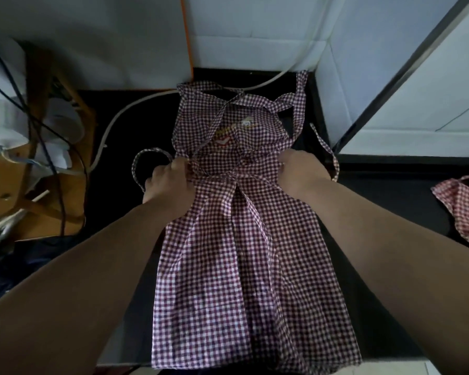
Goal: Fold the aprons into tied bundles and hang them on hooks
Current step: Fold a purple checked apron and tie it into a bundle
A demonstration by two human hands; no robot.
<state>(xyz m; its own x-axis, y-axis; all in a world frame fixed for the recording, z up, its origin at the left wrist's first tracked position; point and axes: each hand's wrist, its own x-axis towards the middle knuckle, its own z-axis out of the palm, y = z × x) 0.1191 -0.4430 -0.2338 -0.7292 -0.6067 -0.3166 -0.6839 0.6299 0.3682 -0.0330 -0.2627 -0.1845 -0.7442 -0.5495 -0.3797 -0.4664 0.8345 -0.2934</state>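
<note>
A maroon-and-white checked apron (249, 253) lies flat on a dark counter (385, 196), bib end away from me, skirt hanging over the near edge. Both long sides are folded inward and meet along the middle. My left hand (171, 182) grips the apron's left edge at the waist, where a tie strap (141, 163) loops out to the left. My right hand (301, 169) grips the right edge at the waist; another strap (328, 150) trails off beside it. The neck strap (298, 101) lies crossed over the bib.
A second checked apron (466, 207) lies crumpled at the counter's right edge. A white hose (136, 109) curves along the wall behind the apron. To the left stands a wooden frame (38, 147) with black cables and white cloth. White tiled walls close in behind and on the right.
</note>
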